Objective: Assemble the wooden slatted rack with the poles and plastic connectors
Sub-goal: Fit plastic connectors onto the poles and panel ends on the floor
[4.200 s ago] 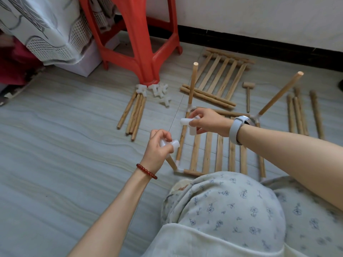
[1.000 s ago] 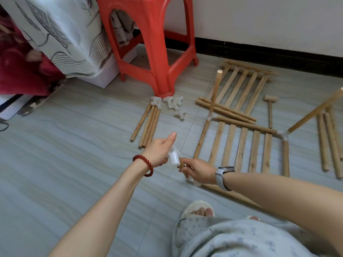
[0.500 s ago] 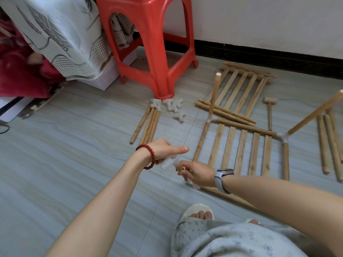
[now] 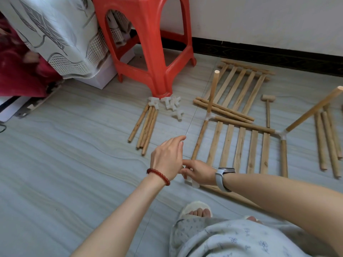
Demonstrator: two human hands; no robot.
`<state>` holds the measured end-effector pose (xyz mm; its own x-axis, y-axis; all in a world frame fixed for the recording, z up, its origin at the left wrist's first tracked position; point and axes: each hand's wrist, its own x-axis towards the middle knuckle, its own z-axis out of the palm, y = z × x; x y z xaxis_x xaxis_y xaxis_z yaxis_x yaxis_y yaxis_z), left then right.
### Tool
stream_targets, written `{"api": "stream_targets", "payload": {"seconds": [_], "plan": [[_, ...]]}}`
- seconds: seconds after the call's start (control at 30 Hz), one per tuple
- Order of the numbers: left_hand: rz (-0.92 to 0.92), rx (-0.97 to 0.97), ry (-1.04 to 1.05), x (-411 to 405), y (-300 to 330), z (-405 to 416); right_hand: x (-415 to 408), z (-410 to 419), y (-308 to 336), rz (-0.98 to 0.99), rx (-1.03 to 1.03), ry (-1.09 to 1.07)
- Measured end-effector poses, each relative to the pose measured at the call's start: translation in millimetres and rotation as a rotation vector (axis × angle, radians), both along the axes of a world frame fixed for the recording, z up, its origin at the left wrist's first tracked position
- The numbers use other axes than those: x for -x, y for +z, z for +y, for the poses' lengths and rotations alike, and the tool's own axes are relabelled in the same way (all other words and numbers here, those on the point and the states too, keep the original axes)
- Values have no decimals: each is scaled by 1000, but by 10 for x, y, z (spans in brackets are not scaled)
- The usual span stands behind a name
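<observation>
A slatted wooden panel (image 4: 239, 145) lies flat on the floor in front of me. White plastic connectors sit at its far corners (image 4: 209, 116) (image 4: 282, 135), each with an upright pole (image 4: 213, 89) (image 4: 315, 110). My right hand (image 4: 198, 171) pinches a white connector (image 4: 194, 184) at the panel's near left corner, at the end of the left side pole (image 4: 199, 141). My left hand (image 4: 167, 158) hovers just left of it with fingers stretched forward and holds nothing.
Loose poles (image 4: 146, 127) and a pile of white connectors (image 4: 172, 104) lie by the red stool (image 4: 148, 43). A second slatted panel (image 4: 241, 84), a wooden mallet (image 4: 268, 108) and more poles (image 4: 328, 141) lie farther back and right. My slippered foot (image 4: 196, 212) is close below.
My left hand has let go of the connector and reached forward with straightened fingers. My right hand has stayed at the near left corner on the connector.
</observation>
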<state>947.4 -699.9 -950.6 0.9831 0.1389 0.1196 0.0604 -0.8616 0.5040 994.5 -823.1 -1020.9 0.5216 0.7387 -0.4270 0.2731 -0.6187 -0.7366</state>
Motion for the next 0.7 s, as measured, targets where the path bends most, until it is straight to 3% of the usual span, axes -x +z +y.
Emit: {"api": "stream_targets", "payload": {"seconds": [0.2, 0.33, 0.43, 0.53, 0.7], "plan": [[27, -60, -405, -21, 54, 162, -2, -13, 52, 13, 14, 47], [15, -132, -476, -36, 58, 220, -38, -110, 120, 38, 122, 30], [110, -226, -514, -69, 87, 205, -182, -327, 327, 78, 191, -56], [238, -319, -499, -168, 179, 49, -406, -689, 709, 153, 110, -269], [190, -242, -530, -584, 563, -584, -504, -1753, 1391, 346, -275, -794]]}}
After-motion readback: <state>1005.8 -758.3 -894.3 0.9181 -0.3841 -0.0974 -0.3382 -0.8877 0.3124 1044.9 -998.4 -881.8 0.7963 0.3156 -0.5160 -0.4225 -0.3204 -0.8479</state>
